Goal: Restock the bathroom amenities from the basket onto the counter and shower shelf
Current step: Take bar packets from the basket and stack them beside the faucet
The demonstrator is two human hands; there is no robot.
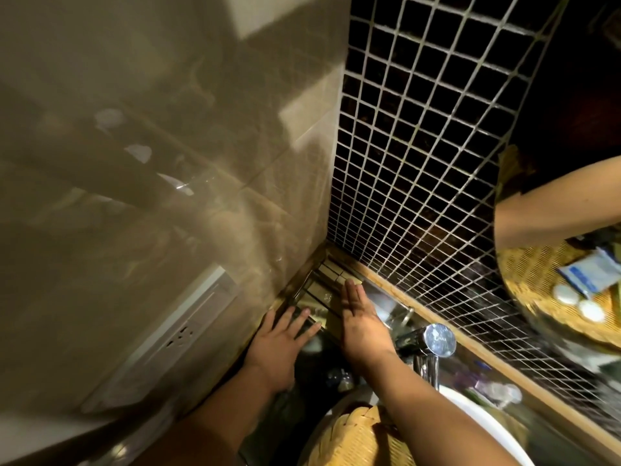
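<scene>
Both my hands reach into the counter's back-left corner. My left hand (pixel 280 341) lies flat, fingers spread, on a dark box whose edge shows at the fingertips. My right hand (pixel 361 317) is held edge-on with straight fingers against several small flat packets (pixel 331 275) lined up in the gold corner tray (pixel 295 290). The woven basket (pixel 356 438) sits on the sink rim at the bottom. In the round mirror (pixel 551 250) on the right the basket's reflection shows a blue-white sachet and white round items.
A chrome faucet (pixel 437 341) stands right of my right hand. Dark mosaic tile wall (pixel 420 146) runs behind the counter; a beige wall with a white socket (pixel 174 334) is at left. The white sink (pixel 477 418) and small blurred bottles lie at lower right.
</scene>
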